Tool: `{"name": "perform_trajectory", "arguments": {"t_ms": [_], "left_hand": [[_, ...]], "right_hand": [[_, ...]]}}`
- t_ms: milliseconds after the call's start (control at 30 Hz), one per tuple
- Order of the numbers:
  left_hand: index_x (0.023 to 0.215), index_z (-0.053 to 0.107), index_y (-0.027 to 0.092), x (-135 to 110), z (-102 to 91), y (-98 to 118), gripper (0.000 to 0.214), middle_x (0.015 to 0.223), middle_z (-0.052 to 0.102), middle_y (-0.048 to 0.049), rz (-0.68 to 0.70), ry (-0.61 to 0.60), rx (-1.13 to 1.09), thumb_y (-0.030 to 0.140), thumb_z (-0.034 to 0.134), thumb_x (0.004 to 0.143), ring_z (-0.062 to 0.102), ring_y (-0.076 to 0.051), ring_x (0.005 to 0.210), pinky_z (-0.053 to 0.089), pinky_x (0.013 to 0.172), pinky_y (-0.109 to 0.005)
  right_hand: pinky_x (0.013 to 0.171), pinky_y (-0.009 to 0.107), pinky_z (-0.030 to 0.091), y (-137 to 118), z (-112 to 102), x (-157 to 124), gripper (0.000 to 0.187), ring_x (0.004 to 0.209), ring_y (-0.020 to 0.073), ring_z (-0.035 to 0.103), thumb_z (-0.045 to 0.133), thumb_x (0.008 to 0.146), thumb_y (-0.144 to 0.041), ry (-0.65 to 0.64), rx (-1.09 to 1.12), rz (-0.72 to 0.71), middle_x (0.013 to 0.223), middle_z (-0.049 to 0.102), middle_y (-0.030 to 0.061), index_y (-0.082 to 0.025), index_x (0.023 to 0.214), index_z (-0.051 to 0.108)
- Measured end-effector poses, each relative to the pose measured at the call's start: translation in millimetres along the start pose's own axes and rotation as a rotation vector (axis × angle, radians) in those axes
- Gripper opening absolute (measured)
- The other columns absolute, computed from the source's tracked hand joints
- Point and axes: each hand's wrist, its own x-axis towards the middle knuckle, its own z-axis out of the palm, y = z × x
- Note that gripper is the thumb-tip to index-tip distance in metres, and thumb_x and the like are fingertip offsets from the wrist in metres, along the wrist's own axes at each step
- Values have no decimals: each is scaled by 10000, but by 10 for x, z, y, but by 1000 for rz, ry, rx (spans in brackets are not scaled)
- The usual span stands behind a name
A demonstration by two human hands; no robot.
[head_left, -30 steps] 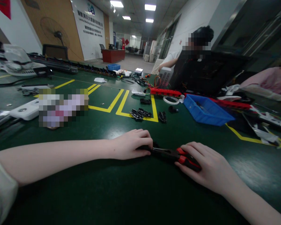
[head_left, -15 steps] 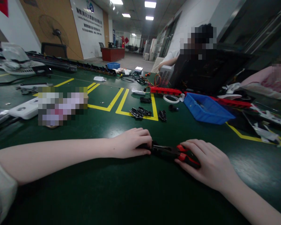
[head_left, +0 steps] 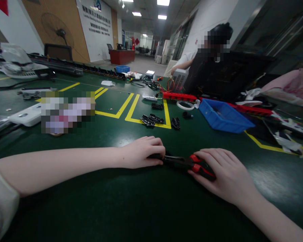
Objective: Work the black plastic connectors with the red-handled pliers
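Your right hand [head_left: 223,174] is wrapped around the red-and-black pliers [head_left: 190,163], whose tips reach your left hand [head_left: 143,153], its fingers curled over a mostly hidden dark part [head_left: 155,156]. Beyond, black pieces [head_left: 156,118] lie on the green counter [head_left: 131,201].

White wall [head_left: 100,52]: dark Chinese lettering [head_left: 97,18], ending "科技有限公司"; blurred English line [head_left: 97,20] beneath, "(Nanjing)" and "Technology" legible; smaller Chinese lines [head_left: 99,29], too blurred to read; blue logo [head_left: 98,4] above.
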Motion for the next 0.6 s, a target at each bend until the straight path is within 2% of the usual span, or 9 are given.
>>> {"name": "perform_trajectory", "arguments": {"t_ms": [233, 433, 600], "left_hand": [[1006, 590, 180, 4, 3, -3, 121, 1115, 595, -65, 2, 9, -32, 247, 641, 918, 582, -215, 1011, 465, 854, -342], [1058, 558, 172, 11, -10, 16, 194, 1079, 614, -61, -41, 7, -52, 253, 654, 910, 587, -207, 977, 467, 834, -335], [1070, 569, 171, 7, -13, 19, 196, 1101, 608, -65, -31, 7, -51, 250, 656, 912, 582, -206, 990, 466, 836, -331]], "right_hand": [[668, 341, 500, 11, 31, -29, 311, 794, 218, 623, 596, 873, -403, -49, 73, 29, 953, 657, 111, -151, 1055, 586], [658, 332, 523, 2, 8, -26, 281, 773, 210, 634, 600, 862, -398, -84, 172, 77, 946, 658, 103, -173, 1030, 593], [659, 330, 526, 22, 8, -29, 295, 781, 212, 641, 611, 858, -402, -91, 172, 74, 954, 659, 103, -167, 1036, 599]]}}
